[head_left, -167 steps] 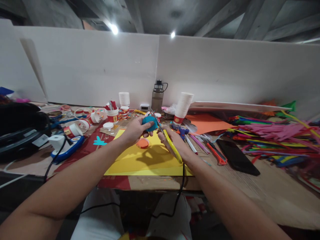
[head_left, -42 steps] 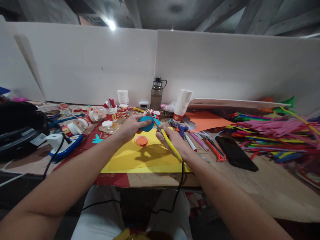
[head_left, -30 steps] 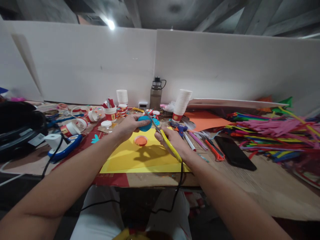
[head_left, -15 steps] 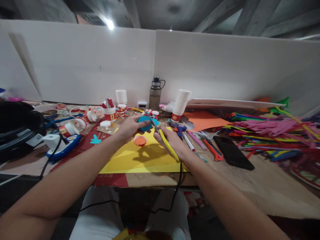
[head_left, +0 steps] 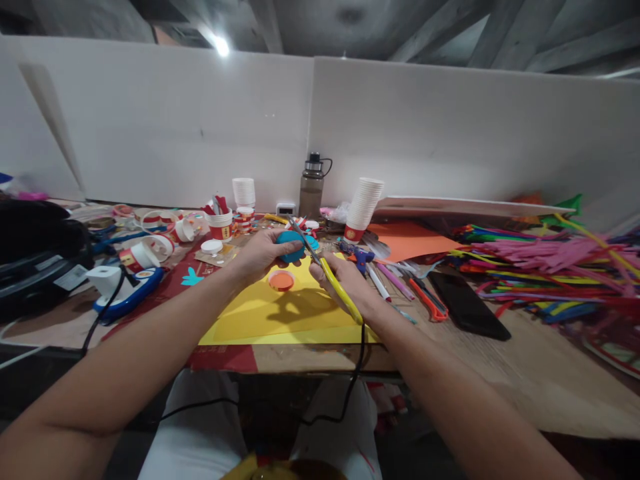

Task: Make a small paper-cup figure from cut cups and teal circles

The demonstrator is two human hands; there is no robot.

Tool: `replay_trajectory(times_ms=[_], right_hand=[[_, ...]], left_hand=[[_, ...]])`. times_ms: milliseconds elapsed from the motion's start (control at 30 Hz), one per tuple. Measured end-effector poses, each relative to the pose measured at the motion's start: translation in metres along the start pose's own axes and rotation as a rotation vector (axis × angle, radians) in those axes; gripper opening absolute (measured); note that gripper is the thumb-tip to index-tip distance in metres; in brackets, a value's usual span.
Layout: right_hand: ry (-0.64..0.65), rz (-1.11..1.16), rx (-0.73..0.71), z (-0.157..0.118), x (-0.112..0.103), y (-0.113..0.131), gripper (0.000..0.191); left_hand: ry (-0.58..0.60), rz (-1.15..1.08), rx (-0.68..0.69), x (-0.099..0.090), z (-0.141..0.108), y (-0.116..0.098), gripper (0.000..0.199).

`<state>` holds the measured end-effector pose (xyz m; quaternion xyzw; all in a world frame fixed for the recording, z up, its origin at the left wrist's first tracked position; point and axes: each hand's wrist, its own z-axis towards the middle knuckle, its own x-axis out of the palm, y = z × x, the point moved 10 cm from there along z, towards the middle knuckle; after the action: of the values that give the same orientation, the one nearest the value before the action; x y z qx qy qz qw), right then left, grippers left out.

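- Head view: the rounded, bright-blue piece, apparently paper (head_left: 289,248), is raised above the near middle of the table, with the scissor blades at its right edge.
- It is probably light, bendable and easily creased; a flat pinch at the left edge, clear of the blades, suits it.
- Left hand (head_left: 261,257): thumb and fingers closed on that left edge.
- Right hand (head_left: 350,277): fingers wrapped around the yellow-handled metal scissors (head_left: 344,293). These are likely stiff and best held by the handles; I cannot tell how far the blades are parted.
- Below lie the flat yellow paper sheets (head_left: 245,320), with a round orange-and-white lid (head_left: 281,281) on them.
- The blue glue gun (head_left: 361,259) sits close on the far right of the right hand, crowding it; a thin black cable (head_left: 358,367) hangs at the near edge.
- Farther back stand a grey translucent bottle (head_left: 311,190) and, to its right, a tall stack of white paper cups (head_left: 366,200).
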<state>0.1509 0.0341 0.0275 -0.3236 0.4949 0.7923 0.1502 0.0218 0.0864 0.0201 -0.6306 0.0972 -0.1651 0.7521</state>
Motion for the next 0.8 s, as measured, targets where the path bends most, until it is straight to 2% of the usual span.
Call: replay_trajectory(times_ms=[200, 433, 800], right_hand=[[0.015, 0.017, 0.028, 0.0002, 0.0012, -0.0019, 0.034], [0.003, -0.017, 0.002, -0.0003, 0.0012, 0.0006, 0.033], [0.02, -0.001, 0.003, -0.0004, 0.0014, 0.0044, 0.04]], left_hand=[[0.005, 0.007, -0.018, 0.0001, -0.0005, -0.0011, 0.036], [-0.058, -0.1, 0.034, -0.0013, -0.0013, -0.0064, 0.037], [0.011, -0.044, 0.057, 0.0046, -0.0017, -0.0028, 0.029]])
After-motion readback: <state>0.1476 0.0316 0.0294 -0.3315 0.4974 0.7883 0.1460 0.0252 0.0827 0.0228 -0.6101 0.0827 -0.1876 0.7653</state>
